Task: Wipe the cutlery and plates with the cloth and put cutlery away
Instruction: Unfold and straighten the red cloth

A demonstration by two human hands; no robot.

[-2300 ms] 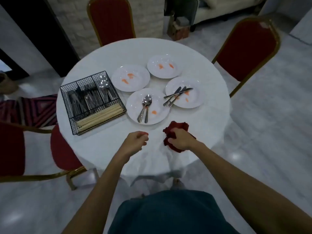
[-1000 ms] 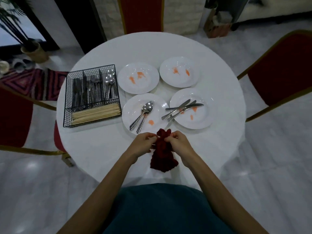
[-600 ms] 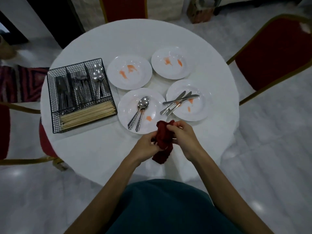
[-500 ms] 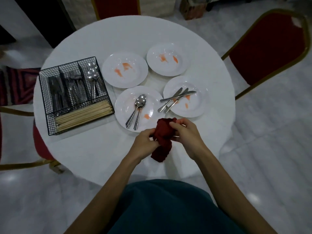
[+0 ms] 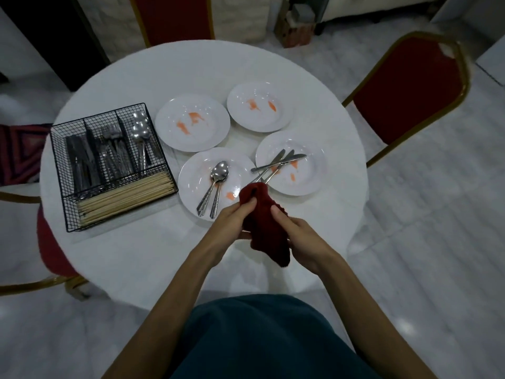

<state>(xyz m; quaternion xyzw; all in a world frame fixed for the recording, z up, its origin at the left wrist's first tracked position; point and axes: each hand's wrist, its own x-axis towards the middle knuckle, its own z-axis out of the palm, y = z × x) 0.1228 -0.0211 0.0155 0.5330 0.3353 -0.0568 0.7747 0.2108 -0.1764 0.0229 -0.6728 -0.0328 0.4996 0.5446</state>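
A dark red cloth [image 5: 266, 224] hangs bunched between both hands above the near part of the round white table [image 5: 142, 253]. My left hand [image 5: 232, 222] pinches its left side and my right hand [image 5: 296, 236] grips its right side. Several white plates carry orange smears. The near left plate [image 5: 196, 170] holds two spoons [image 5: 216, 184]. The near right plate [image 5: 311, 173] holds knives [image 5: 278, 164]. Two further plates [image 5: 191, 123] [image 5: 259, 106] lie behind. A black wire cutlery basket [image 5: 109, 165] sits at the left.
The basket holds knives, forks, spoons and a bundle of chopsticks [image 5: 125, 199]. Red chairs with gold frames stand at the right [image 5: 410, 86], the far side [image 5: 175, 17] and the left [image 5: 52, 250]. The floor is pale marble tile.
My right hand lifted the cloth off the table and my left hand joined it. Both hands have shifted their hold and the cloth now hangs lower on the right.
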